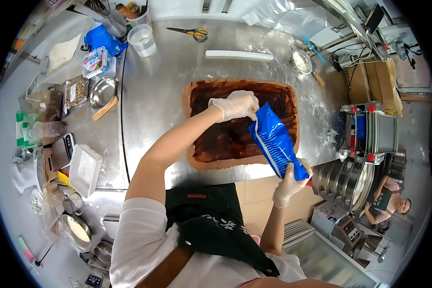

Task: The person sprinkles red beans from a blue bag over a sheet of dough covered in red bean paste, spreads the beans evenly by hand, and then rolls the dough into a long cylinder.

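Note:
My gloved left hand [235, 105] pinches the upper corner of a blue plastic packet [273, 137]. My gloved right hand [290, 185] grips the packet's lower end, so the packet slants down toward me on the right. Beneath the packet and my left hand lies a rounded rectangle of light brown dough [193, 163], spread with glossy dark brown paste [216, 141]. Darker crumbly bits sit on the paste's upper right part, partly hidden by the packet. The dough lies on a steel worktop [158, 77] dusted with white powder.
Scissors [192, 33], a white bar [239, 54], a clear jug [142, 41] and a sieve [302, 62] lie toward the back. Left are a steel bowl [103, 89] and white tub [85, 170]. Right stand a roller machine [384, 132] and stacked steamers [338, 185]. Another person [391, 201] is far right.

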